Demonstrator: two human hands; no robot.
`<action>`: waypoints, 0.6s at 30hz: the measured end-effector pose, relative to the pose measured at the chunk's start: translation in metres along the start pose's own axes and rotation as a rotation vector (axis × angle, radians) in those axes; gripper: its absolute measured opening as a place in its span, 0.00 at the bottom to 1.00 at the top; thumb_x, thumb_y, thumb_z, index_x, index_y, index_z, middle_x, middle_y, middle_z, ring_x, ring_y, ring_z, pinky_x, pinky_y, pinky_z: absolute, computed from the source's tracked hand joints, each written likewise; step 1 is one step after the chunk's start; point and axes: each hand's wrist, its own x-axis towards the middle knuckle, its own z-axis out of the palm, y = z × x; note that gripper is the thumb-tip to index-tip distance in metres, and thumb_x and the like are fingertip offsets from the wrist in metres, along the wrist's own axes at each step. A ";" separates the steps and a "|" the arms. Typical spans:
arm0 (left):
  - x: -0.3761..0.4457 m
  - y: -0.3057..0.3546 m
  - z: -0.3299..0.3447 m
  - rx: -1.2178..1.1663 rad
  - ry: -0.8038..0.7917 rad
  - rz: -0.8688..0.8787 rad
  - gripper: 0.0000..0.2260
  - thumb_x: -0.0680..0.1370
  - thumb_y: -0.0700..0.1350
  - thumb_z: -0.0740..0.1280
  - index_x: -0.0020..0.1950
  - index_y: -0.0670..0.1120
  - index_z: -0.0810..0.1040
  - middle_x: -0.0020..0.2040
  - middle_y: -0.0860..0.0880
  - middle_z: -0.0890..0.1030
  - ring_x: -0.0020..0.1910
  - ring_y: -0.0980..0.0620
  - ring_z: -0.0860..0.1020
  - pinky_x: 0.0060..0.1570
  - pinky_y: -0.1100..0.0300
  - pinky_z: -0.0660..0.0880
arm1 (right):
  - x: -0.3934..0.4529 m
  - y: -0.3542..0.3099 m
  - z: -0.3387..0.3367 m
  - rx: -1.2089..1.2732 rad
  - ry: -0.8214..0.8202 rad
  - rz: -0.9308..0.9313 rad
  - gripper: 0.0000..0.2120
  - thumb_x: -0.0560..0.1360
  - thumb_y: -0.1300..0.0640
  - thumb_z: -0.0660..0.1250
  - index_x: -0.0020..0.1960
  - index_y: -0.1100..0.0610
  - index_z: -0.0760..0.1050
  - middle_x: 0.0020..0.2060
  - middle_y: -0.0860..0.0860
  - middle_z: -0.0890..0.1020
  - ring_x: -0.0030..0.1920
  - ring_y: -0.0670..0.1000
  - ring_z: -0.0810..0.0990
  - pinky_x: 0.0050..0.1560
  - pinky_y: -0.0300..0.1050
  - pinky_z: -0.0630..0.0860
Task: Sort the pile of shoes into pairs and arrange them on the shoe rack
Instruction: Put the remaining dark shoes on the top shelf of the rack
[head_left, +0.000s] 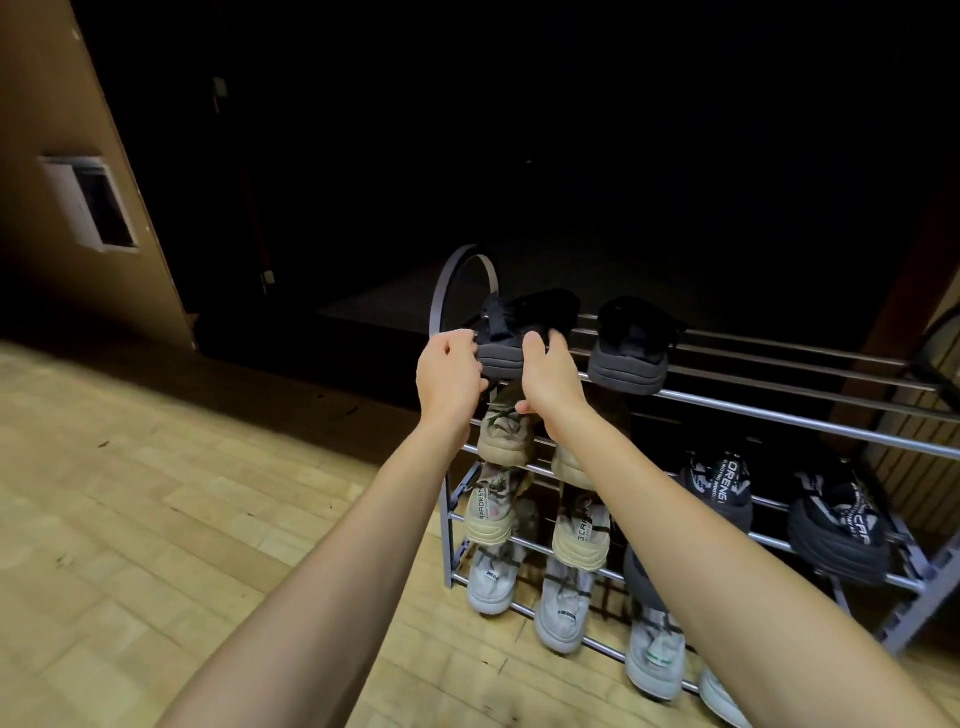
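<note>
From the head view, a metal shoe rack (779, 415) with several tiers of chrome rails stands on a pale wooden floor (156, 519), its back toward a dark, unlit opening. Everything below is placed relative to this rack.

On its top tier, at the left end beside the arched side frame, sits a black shoe (524, 325) with a grey sole, heel toward the camera. Both hands are on it: the left hand (451, 371) has its fingers curled against the left side of the heel and sole, and the right hand (548, 374) grips the right side, fingers bent over the upper and thumb underneath. A matching black shoe (631, 345) rests just to the right on the same tier, apart from the first.

On the second tier, under the hands, lies a beige pair (506, 434), partly hidden by the forearms. The third tier holds a cream pair with lettering (491, 512) at the left and two black lettered shoes (719, 486) toward the right end. The bottom tier carries a row of pale grey sneakers (493, 579) running left to right.

A tan wall (62, 130) with a small white-framed panel stands well to the left of the rack.
</note>
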 end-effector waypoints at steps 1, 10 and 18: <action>-0.002 0.001 0.000 -0.006 -0.016 -0.007 0.07 0.80 0.48 0.60 0.49 0.51 0.77 0.40 0.52 0.79 0.38 0.55 0.77 0.40 0.60 0.78 | -0.002 -0.001 0.002 0.020 0.008 0.007 0.28 0.84 0.46 0.51 0.81 0.49 0.50 0.77 0.54 0.63 0.49 0.52 0.77 0.33 0.40 0.78; -0.010 -0.004 -0.010 -0.073 -0.089 -0.026 0.08 0.79 0.44 0.61 0.50 0.49 0.80 0.44 0.49 0.84 0.42 0.53 0.83 0.43 0.62 0.81 | -0.013 0.012 0.002 -0.224 0.057 -0.111 0.38 0.77 0.42 0.62 0.81 0.53 0.51 0.76 0.57 0.64 0.73 0.58 0.67 0.69 0.55 0.67; -0.012 -0.005 -0.006 -0.077 -0.149 -0.026 0.08 0.79 0.49 0.61 0.51 0.54 0.80 0.49 0.52 0.85 0.47 0.57 0.84 0.48 0.61 0.80 | -0.008 0.010 -0.002 -0.354 0.219 -0.337 0.28 0.79 0.51 0.65 0.77 0.50 0.59 0.38 0.47 0.81 0.37 0.45 0.78 0.34 0.42 0.71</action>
